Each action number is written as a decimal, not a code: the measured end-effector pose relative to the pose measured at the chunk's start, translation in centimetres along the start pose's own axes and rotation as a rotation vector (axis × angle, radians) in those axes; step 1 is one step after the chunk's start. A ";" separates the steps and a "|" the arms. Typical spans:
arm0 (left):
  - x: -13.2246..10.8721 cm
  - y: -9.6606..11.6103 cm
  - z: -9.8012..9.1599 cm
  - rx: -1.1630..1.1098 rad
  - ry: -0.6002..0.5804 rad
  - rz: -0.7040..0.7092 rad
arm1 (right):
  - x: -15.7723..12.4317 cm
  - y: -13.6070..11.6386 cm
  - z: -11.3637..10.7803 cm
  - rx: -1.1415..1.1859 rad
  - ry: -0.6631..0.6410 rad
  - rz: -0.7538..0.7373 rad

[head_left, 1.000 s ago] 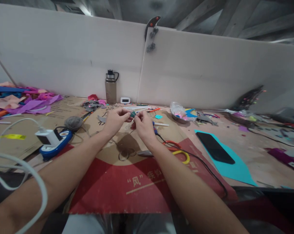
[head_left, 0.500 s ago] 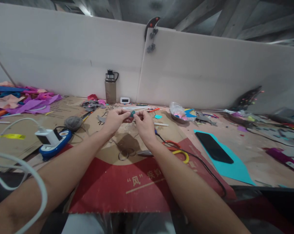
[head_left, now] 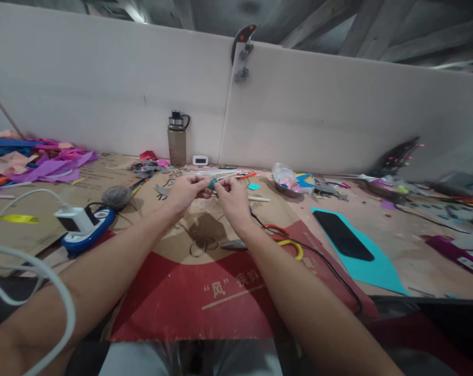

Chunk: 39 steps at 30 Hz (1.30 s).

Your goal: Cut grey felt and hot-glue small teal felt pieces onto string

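Observation:
A small teal piece [head_left: 212,184], too small to name more closely, is pinched between the fingertips of both hands above the cardboard. My left hand [head_left: 188,193] is closed on it from the left, thumb and forefinger together. From the right, my right hand [head_left: 233,197] closes on the same piece. Below the hands, loops of thin grey yarn [head_left: 199,245] lie on the red and brown cardboard [head_left: 174,297]. Scissors [head_left: 287,244] with orange and yellow handles lie beneath my right forearm. A flat turquoise scrap [head_left: 253,186] is just right of the hands.
At left, a blue power strip [head_left: 90,235] holds a white charger, near a grey yarn ball [head_left: 117,197]. A bottle [head_left: 177,141] stands by the white partition. To the right are a phone [head_left: 344,235] on turquoise sheet, a bowl [head_left: 287,188] and a purple glue gun [head_left: 451,253].
Both hands stay pinched on the teal piece in nearly the same place. The whole view has shifted very slightly.

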<state>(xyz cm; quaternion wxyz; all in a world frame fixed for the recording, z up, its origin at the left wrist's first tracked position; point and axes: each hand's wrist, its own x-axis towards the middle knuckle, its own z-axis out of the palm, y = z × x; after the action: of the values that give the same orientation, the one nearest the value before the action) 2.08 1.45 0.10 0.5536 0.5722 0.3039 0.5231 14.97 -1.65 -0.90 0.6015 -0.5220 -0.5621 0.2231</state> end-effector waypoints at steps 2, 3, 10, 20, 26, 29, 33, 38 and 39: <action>0.0 0.0 0.0 0.015 -0.015 0.015 | 0.0 0.0 0.0 -0.022 0.005 -0.014; 0.0 0.0 0.0 0.023 -0.021 0.018 | 0.0 0.0 0.0 -0.032 0.009 -0.021; 0.0 0.0 -0.1 0.075 -0.013 0.008 | -0.2 -0.2 -0.1 -0.059 0.042 -0.021; 0.1 0.9 -1.0 0.196 -0.113 -0.091 | 0.1 0.1 -0.4 0.061 -0.061 0.016; 0.0 0.7 -0.7 0.133 -0.100 -0.129 | 0.2 0.4 -0.3 0.079 -0.025 0.031; 0.2 0.0 -0.7 0.186 -0.071 -0.074 | 0.1 0.6 -0.2 0.022 -0.024 0.019; 0.2 -0.4 -0.5 0.262 -0.035 0.001 | -0.1 0.5 0.1 -0.025 -0.029 0.006; -0.3 0.4 -0.2 0.314 -0.030 0.039 | -0.5 0.1 0.0 -0.025 -0.042 -0.026; -0.4 0.5 -0.2 0.322 -0.027 0.039 | -0.5 0.0 0.0 -0.012 -0.052 -0.028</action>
<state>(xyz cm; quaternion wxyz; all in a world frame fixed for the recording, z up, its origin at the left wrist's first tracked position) 1.68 1.09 0.46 0.4485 0.6663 0.3653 0.4706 14.80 -2.12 -1.10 0.5867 -0.5117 -0.5860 0.2247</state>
